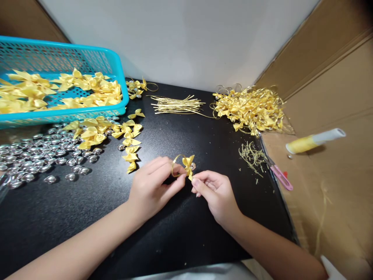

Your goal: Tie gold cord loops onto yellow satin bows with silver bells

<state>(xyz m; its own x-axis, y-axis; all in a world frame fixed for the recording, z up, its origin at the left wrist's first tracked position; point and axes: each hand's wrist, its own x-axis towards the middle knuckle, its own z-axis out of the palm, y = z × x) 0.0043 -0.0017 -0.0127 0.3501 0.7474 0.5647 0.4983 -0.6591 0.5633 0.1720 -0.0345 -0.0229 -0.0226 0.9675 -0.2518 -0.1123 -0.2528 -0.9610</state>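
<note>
Between my two hands is a yellow ribbon bow (188, 163) with a small silvery bell or bead beside its middle and a loop of gold tie (174, 165) at its left. My left hand (159, 184) pinches the bow's left side, near the loop. With thumb and fingertips closed, my right hand (214, 192) grips the bow's lower tail. Left of my hands, loose yellow bows (131, 149) lie in a rough column. Silver bells or beads (43, 157) spread over the black table (163, 245) farther left.
A turquoise basket (121, 77) of yellow bows stands at back left. Gold ties (177, 105) lie in a bundle at the back. Finished-looking bows with loops (250, 109) are heaped at back right. Pink-handled scissors (281, 177) rest over the right edge beside gold clippings (252, 157). A yellow-and-white roll (314, 140) lies on cardboard.
</note>
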